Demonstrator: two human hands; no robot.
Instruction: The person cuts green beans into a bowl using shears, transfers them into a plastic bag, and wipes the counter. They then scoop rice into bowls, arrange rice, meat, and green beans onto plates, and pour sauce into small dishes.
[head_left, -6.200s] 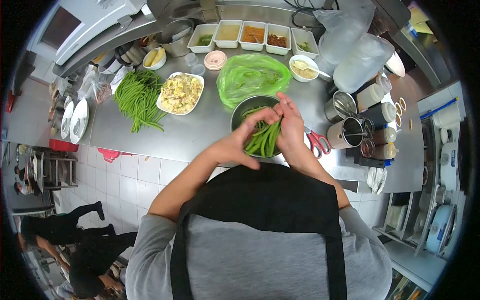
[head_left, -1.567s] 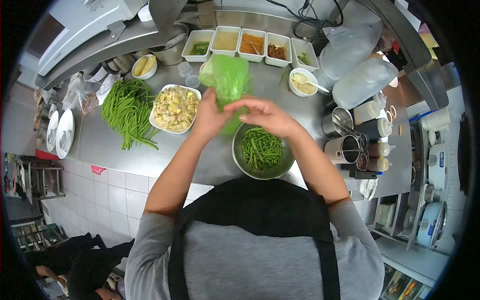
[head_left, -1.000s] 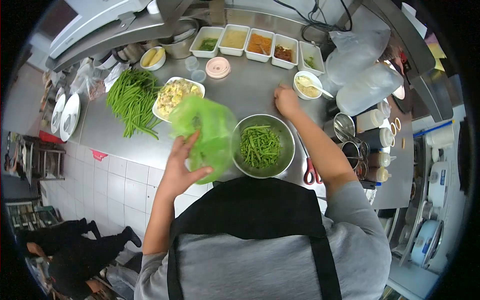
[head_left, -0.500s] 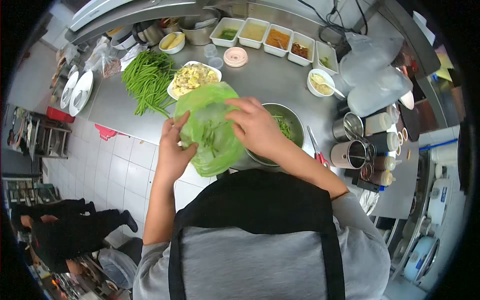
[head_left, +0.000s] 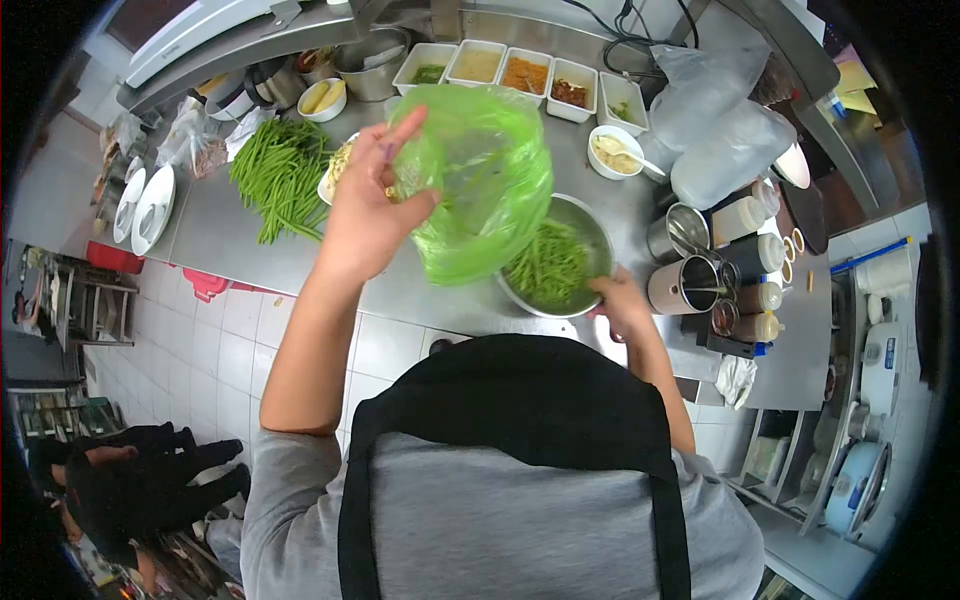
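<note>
Far left, on the table (head_left: 250,245): stacked white plates (head_left: 143,208), then a loose pile of whole green beans (head_left: 278,175) lying untrimmed, well apart from your hands. Just beside the pile, a white dish of egg mixture (head_left: 335,165), mostly hidden behind your raised arm.

Your left hand (head_left: 368,215) is lifted above the table, fingers (head_left: 400,135) partly spread, thumb pressing a fold of the green plastic bag (head_left: 480,190) against the palm. So the grip is a pinch on the bag's edge, not a full fist. The bag hangs open and puffed, its lower end drooping over the near-left rim of the steel bowl (head_left: 590,225). Whether anything is inside the bag, you cannot tell through the film.

The bowl sits at the table's front edge, holding cut green bean pieces (head_left: 550,268). Your right hand (head_left: 620,305) is at the bowl's near-right rim, fingers curled on it; how firmly it closes there is hidden.

Right of that: steel cups (head_left: 685,285), sauce bottles (head_left: 760,297), a small bowl with a spoon (head_left: 615,155). Along the back, a row of white condiment tubs (head_left: 520,75).

Progress, as a judgement: one batch of beans is cut and in the bowl; the large pile at left appears untouched, so much of the trimming looks left. The cut beans are not in the bag yet.
</note>
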